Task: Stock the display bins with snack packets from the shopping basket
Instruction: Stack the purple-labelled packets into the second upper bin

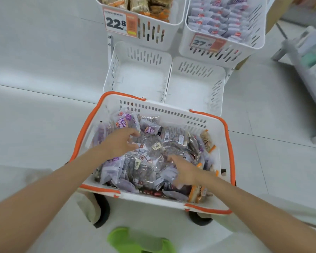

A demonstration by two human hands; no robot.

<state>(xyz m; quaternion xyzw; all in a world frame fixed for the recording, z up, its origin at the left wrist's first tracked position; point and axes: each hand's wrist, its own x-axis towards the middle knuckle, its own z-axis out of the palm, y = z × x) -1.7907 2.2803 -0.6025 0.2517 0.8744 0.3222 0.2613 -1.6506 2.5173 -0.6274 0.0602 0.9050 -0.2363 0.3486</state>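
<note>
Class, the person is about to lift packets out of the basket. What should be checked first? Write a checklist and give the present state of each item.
1. Packets left in the basket: ok, it holds many.
2. Lower left bin free to fill: ok, nothing lies in it.
3. Lower right bin free to fill: ok, nothing lies in it either.
4. Hands at the packets: ok, the left hand and the right hand are both on the pile.
5. Firm grip on a packet: cannot tell, the fingers are blurred.
6. Which lower bin these packets belong in: cannot tell, no label shows on either.
</note>
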